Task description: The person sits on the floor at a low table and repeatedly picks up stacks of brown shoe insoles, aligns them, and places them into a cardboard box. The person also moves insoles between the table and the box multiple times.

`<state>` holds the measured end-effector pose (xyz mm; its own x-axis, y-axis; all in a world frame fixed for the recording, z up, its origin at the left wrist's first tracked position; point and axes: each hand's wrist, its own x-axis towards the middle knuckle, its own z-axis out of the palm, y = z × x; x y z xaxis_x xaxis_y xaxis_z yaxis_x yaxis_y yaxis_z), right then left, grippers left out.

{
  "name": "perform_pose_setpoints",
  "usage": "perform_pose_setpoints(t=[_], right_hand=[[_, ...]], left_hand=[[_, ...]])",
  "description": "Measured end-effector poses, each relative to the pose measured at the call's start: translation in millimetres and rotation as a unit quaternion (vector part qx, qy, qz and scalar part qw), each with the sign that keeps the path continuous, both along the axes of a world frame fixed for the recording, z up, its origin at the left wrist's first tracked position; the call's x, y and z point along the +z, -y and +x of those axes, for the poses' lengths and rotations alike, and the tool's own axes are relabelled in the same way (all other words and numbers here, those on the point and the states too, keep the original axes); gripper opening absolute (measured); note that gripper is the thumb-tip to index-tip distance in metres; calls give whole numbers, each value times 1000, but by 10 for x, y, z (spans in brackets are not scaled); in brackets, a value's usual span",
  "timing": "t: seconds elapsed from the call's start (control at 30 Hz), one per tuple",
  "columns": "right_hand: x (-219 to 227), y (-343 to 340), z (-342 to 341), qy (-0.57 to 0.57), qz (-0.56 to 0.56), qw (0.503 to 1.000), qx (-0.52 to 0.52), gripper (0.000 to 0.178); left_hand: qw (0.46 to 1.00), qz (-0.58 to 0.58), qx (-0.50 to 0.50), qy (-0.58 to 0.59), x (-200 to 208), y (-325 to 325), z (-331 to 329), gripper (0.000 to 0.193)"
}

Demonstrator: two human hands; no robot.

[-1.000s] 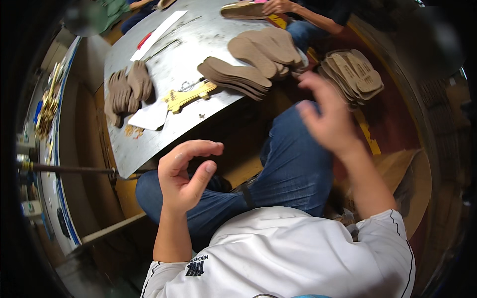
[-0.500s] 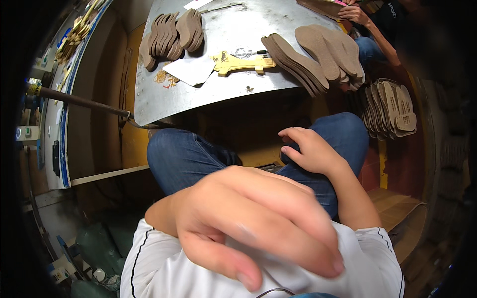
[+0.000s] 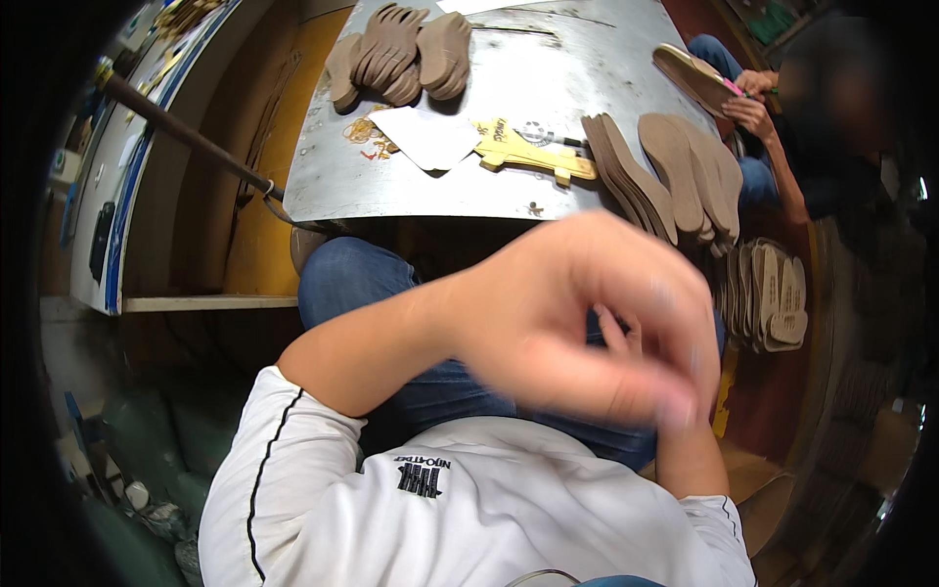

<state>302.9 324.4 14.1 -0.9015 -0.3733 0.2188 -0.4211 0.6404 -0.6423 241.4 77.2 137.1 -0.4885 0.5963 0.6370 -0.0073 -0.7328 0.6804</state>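
My left hand is raised close in front of me and blurred by motion. Its fingers bend loosely in a curve, the thumb stands off below them, and nothing shows in its grasp. Through the gap between thumb and fingers a bit of my right hand appears; the rest of it is hidden behind the left. Beyond, on the metal table, lie a white sheet, a yellow shoe-shaped template with a dark pen across it, and brown insoles stacked on edge.
More brown insoles stand at the table's far left, near loose rubber bands. Broad insoles overhang the right edge. Below them is a beige insole stack. A co-worker's hands hold an insole. A metal bar juts in at left.
My left hand has moved up and forward, away from my chest, and now covers most of my right hand. The view has shifted, and the co-worker's insole shows more fully.
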Motion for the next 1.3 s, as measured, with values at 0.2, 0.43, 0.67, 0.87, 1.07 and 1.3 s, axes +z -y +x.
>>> perform_pose_setpoints(t=[0.2,0.43,0.67,0.87,1.07,1.3], right_hand=[[479,450,-726,-65,-233,968,-74,43],[500,1060,-1270,219,-312,867,320,108],[133,1168,-1168,339,-483,799,113,105],[233,1186,-1159,347,-532,766,98,106],[391,1117,-1135,212,-418,868,166,98],[128,1058,-1306,28,-459,884,-83,42]], left_hand=[[965,-182,100,158,-769,301,-600,29],[932,-357,-52,-36,-1003,240,-441,51],[937,-333,-43,96,-1097,341,-494,61],[930,-347,-5,118,-967,267,-473,61],[948,-230,209,68,-1188,30,-195,61],[848,-184,432,245,-1144,11,-581,32]])
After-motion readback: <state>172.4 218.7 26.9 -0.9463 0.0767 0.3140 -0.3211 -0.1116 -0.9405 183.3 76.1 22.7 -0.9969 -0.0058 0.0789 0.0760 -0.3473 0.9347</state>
